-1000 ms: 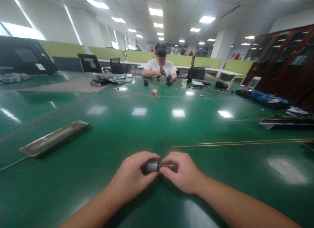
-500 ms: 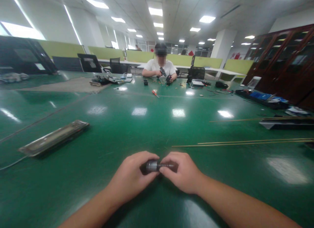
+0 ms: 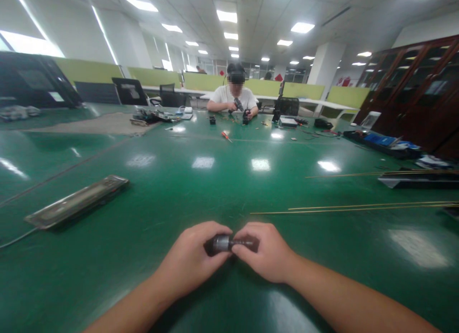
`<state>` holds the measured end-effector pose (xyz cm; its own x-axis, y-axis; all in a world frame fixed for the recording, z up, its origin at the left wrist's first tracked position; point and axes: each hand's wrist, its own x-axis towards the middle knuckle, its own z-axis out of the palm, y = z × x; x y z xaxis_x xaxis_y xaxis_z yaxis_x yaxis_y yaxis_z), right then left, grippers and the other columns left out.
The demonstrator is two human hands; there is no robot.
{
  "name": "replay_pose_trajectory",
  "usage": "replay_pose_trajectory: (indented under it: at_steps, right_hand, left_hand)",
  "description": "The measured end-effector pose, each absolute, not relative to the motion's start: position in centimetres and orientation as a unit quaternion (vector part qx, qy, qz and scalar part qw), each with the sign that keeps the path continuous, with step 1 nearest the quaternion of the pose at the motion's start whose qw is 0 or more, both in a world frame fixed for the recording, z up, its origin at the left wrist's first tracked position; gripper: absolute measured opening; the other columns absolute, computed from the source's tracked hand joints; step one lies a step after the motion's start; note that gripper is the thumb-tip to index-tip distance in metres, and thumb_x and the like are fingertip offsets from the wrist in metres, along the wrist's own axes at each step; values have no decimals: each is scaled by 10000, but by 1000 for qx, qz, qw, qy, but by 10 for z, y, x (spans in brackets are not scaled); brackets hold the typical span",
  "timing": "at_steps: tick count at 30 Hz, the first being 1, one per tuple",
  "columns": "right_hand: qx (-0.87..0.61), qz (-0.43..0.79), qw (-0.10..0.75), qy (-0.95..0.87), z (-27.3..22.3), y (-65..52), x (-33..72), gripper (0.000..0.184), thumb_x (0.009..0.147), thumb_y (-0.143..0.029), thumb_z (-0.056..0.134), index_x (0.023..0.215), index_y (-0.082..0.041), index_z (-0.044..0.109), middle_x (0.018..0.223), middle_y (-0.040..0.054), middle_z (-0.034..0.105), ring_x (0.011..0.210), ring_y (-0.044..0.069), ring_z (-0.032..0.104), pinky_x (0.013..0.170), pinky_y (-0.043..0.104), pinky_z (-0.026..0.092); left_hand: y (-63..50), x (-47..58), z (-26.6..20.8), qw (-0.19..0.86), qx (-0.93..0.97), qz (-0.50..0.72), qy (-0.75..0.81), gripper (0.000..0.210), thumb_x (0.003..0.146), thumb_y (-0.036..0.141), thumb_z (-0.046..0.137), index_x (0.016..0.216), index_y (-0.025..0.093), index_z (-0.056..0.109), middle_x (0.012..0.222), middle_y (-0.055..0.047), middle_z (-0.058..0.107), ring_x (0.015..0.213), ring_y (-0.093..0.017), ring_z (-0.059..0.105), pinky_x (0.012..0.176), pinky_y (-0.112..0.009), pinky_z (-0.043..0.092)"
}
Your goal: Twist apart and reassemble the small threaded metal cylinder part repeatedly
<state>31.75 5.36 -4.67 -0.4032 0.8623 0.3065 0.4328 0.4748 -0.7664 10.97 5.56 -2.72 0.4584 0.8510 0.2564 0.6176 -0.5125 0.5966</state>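
A small dark cylindrical metal part (image 3: pixel 225 242) with a silvery band is held between both my hands just above the green table (image 3: pixel 201 189). My left hand (image 3: pixel 191 261) wraps its left end, fingers curled round it. My right hand (image 3: pixel 267 252) pinches its darker right end with thumb and fingers. Most of the part is hidden by my fingers.
A long flat metal strip (image 3: pixel 77 201) lies to the left. Thin brass rods (image 3: pixel 358 208) and a dark tray (image 3: pixel 419 181) lie to the right. Across the table a person (image 3: pixel 233 96) in a white shirt handles tools; a red screwdriver (image 3: pixel 225 136) lies near them.
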Motion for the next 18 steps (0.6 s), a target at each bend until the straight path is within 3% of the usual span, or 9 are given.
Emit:
replay_pose_trajectory:
  at_steps: [18]
  right_hand:
    - [-410, 301, 364, -780, -48, 54, 317, 63, 807, -192, 719, 856, -177, 756, 783, 10, 715, 708, 140, 636, 666, 235, 434]
  left_hand:
    - [56, 110, -27, 221, 826, 272, 442, 172, 808, 245, 690, 979, 258, 699, 943, 27, 729, 875, -150, 676, 801, -255, 497]
